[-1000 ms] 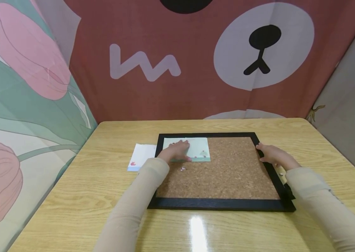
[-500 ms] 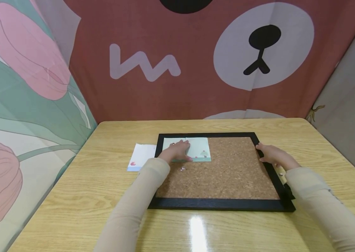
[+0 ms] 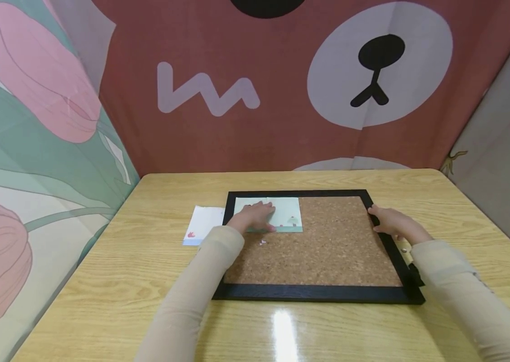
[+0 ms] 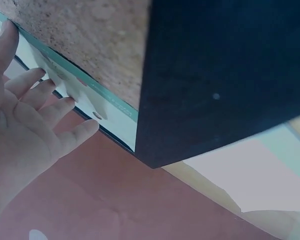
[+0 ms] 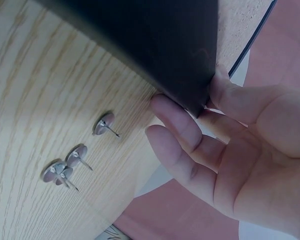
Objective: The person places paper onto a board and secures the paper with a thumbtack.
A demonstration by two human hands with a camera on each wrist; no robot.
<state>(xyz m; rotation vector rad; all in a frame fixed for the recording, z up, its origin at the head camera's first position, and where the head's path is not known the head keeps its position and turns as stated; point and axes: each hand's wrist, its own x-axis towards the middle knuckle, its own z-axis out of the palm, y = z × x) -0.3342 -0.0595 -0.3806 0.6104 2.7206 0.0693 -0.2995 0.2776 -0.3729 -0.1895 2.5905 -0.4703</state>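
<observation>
A corkboard (image 3: 327, 246) with a black frame lies flat on the wooden table. Two pale notepaper sheets (image 3: 286, 211) with a green printed edge lie side by side in its far left corner. Across them rests my left hand (image 3: 253, 217), fingers spread; in the left wrist view the fingers (image 4: 55, 112) look fairly straight, and a small round spot, perhaps a tack head, shows near the little finger. My right hand (image 3: 393, 222) holds the frame's right side, thumb on top and fingers along the outer edge (image 5: 190, 55). Loose thumbtacks (image 5: 104, 123) lie beside that hand.
A white notepad sheet (image 3: 205, 226) with a red print lies on the table (image 3: 146, 281) left of the board. Small shiny bits (image 3: 262, 242) sit on the cork. A small black item (image 3: 415, 275) lies by the frame's right edge. A printed cloth (image 3: 237, 136) hangs behind.
Almost nothing differs. My left hand shifts very slightly on the sheets, while my right hand stays on the frame.
</observation>
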